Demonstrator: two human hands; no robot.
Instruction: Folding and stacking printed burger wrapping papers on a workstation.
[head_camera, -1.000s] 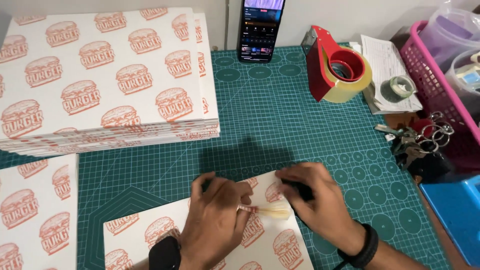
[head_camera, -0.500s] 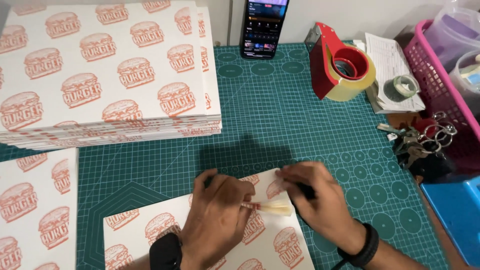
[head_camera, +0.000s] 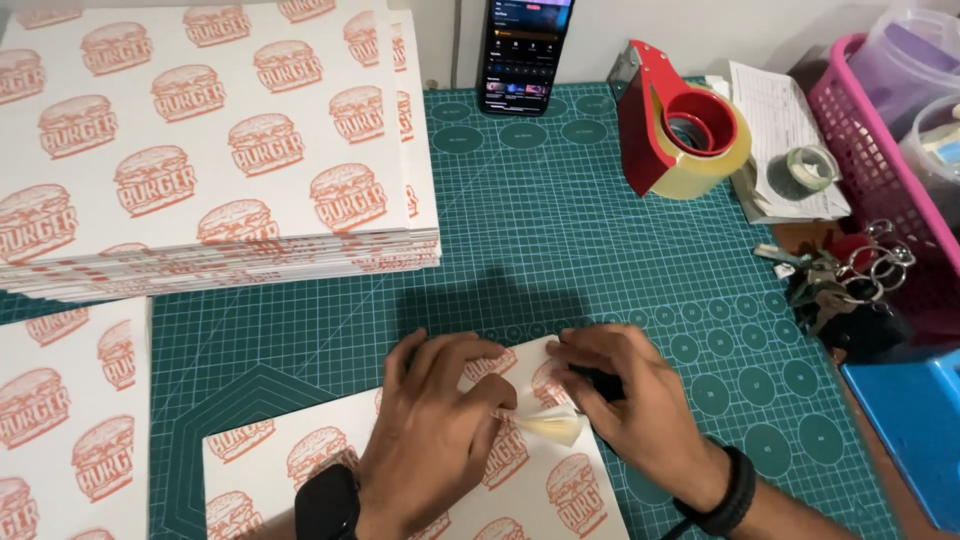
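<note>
A big stack of printed sheets (head_camera: 215, 150) sat at the far left, with one more pile (head_camera: 70, 420) below it. The left hand (head_camera: 430, 430) pressed flat, fingers spread, on one printed sheet (head_camera: 300, 460) lying near the front edge of the green mat (head_camera: 560, 250). The right hand (head_camera: 630, 405) pinched a small yellowish strip of tape (head_camera: 550, 428) against that sheet. It looked like the sticking step; next would need firm, careful rubbing. Further right were one phone (head_camera: 525, 50), one red tape dispenser (head_camera: 680, 125), one small tape roll (head_camera: 810, 168), one bunch of keys (head_camera: 840, 275) and one pink basket (head_camera: 890, 170).
</note>
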